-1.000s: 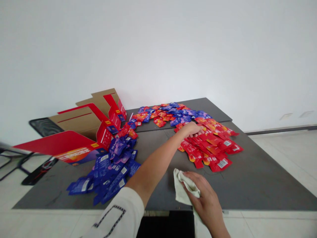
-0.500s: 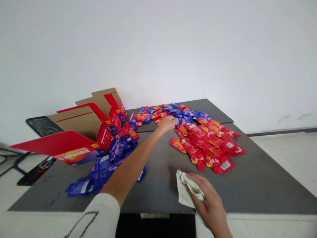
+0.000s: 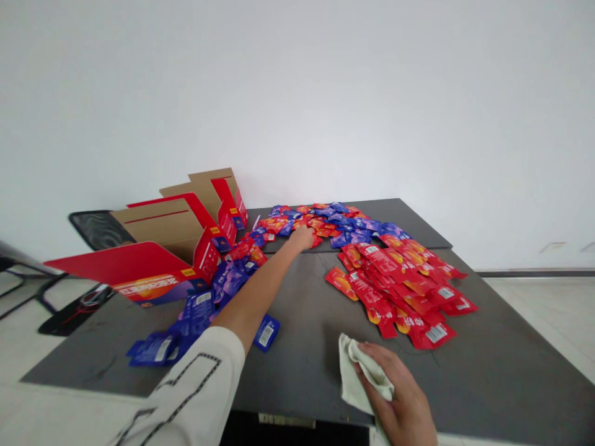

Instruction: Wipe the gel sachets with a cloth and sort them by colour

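An open cardboard carton (image 3: 171,232) with red flaps is standing at the far left corner of the bench (image 3: 520,353). Blue sachets (image 3: 195,310) are lying in a loose spill along the left edge, and a single blue sachet (image 3: 266,332) is lying apart, just right of the left forearm. The left hand (image 3: 301,238) is reaching toward the far edge, its forearm angled up and rightward, and is resting on the near fringe of the mixed red and blue sachets (image 3: 320,224). It is the nearer hand to that band. The fingers are curled downward; whether they are closing on a sachet cannot be confirmed. Red sachets (image 3: 400,291) are heaped toward the right edge. At the near edge, the right hand (image 3: 397,390) is gripping a white cloth (image 3: 356,378), whose long axis is running toward the far edge.
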The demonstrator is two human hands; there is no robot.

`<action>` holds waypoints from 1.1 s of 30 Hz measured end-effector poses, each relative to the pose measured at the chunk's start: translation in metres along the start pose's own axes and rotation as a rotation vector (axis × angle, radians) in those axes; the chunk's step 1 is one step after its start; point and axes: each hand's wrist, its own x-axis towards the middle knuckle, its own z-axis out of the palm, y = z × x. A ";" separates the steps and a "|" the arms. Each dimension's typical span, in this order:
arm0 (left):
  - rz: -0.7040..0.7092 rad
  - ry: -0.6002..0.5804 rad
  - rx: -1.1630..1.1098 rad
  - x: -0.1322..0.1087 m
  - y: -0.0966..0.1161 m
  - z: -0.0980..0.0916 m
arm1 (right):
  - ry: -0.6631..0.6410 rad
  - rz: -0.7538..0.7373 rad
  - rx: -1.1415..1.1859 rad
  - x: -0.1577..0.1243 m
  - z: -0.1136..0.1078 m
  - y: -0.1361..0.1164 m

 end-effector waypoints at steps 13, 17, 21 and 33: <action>0.130 -0.050 0.230 0.017 -0.009 0.037 | -0.018 -0.024 -0.025 -0.001 -0.002 0.003; 0.155 -0.033 0.277 0.010 -0.012 0.034 | -0.021 -0.006 -0.037 -0.003 -0.001 0.003; 0.189 -0.026 0.313 0.007 -0.012 0.030 | -0.014 -0.020 -0.043 -0.001 -0.001 0.003; 0.223 0.001 0.261 -0.014 -0.010 0.028 | -0.018 0.040 -0.058 0.000 0.000 -0.001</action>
